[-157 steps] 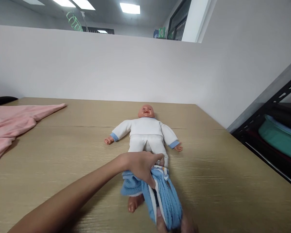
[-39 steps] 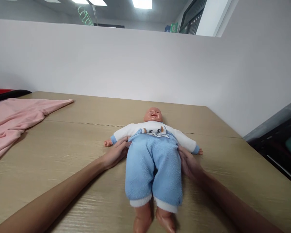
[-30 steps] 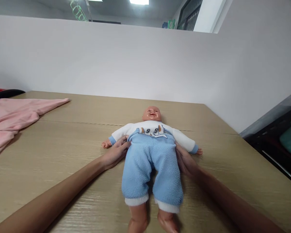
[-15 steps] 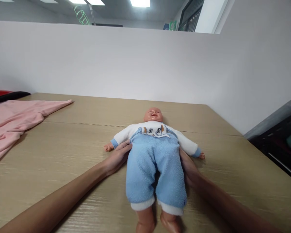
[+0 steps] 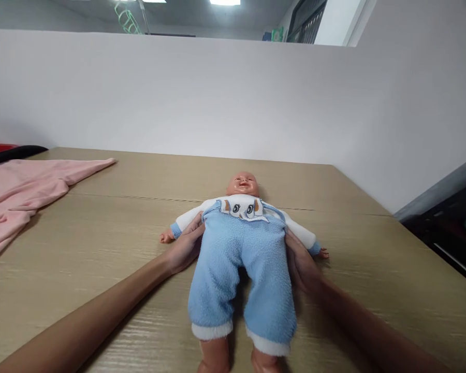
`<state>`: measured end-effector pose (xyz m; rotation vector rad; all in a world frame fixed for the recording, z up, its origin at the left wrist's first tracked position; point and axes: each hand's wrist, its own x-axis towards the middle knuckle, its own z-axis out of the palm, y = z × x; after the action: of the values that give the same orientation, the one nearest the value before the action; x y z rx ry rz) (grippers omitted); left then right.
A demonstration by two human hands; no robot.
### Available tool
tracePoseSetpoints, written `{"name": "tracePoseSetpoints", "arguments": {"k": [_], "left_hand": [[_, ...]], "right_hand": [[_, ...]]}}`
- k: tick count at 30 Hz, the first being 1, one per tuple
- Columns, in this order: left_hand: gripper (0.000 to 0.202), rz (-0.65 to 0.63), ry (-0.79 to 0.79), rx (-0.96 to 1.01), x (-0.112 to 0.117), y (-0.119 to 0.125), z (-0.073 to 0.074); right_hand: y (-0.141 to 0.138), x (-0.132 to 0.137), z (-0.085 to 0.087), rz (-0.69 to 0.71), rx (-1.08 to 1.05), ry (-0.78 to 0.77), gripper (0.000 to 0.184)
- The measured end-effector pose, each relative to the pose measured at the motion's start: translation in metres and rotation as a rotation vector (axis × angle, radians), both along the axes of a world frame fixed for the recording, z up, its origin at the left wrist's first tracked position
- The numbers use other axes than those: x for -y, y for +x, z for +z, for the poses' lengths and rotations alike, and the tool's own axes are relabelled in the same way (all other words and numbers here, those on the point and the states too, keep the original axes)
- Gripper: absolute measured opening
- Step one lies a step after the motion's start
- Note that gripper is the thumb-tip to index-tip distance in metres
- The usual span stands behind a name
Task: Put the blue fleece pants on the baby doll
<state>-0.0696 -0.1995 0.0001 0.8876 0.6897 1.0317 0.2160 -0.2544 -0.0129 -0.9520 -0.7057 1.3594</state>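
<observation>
A baby doll (image 5: 241, 184) lies on its back on the wooden table (image 5: 101, 228), head away from me. It wears a white top and fluffy blue overalls (image 5: 241, 269) with a cartoon bib at the chest. My left hand (image 5: 184, 246) grips the overalls at the doll's side under its arm. My right hand (image 5: 301, 261) grips the other side, its fingers partly hidden behind the fabric. The doll's bare feet reach the bottom edge of the view.
A pink cloth (image 5: 19, 189) lies spread at the table's far left. A white partition wall (image 5: 178, 93) runs behind the table. A dark metal shelf (image 5: 446, 223) stands to the right, past the table's edge.
The blue overalls, earlier bunched at the doll's legs, are now pulled up to its chest. In the last second the doll shifted slightly and its legs spread a little; my hands stay at its sides.
</observation>
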Motion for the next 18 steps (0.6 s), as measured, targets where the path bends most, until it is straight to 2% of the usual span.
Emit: {"name": "tracePoseSetpoints", "arguments": {"k": [2, 5, 8, 10, 12, 14, 16, 18], "left_hand": [[0.045, -0.04, 0.082, 0.004, -0.005, -0.006, -0.004], [0.027, -0.039, 0.274, -0.102, -0.012, -0.017, -0.001], [0.026, -0.042, 0.454, -0.342, -0.015, -0.026, 0.017], [0.026, -0.092, 0.522, -0.445, -0.018, -0.026, 0.032], [0.028, -0.157, 0.527, -0.458, -0.023, -0.021, 0.043], [0.033, -0.194, 0.468, -0.416, -0.03, -0.015, 0.046], [0.039, -0.181, 0.394, -0.39, -0.038, -0.011, 0.04], [0.044, -0.129, 0.391, -0.45, -0.044, -0.011, 0.029]], "right_hand": [[0.003, -0.001, 0.003, 0.005, 0.017, 0.085, 0.028], [0.012, 0.002, 0.004, -0.027, 0.203, 0.226, 0.015], [0.02, 0.006, 0.013, 0.02, 0.483, 0.334, 0.012], [0.022, 0.004, 0.024, 0.065, 0.674, 0.407, 0.013], [0.022, -0.005, 0.034, 0.092, 0.805, 0.444, 0.016], [0.02, -0.019, 0.038, 0.101, 0.812, 0.406, 0.022], [0.02, -0.034, 0.037, 0.082, 0.77, 0.326, 0.03], [0.022, -0.043, 0.03, 0.077, 0.775, 0.269, 0.038]]}}
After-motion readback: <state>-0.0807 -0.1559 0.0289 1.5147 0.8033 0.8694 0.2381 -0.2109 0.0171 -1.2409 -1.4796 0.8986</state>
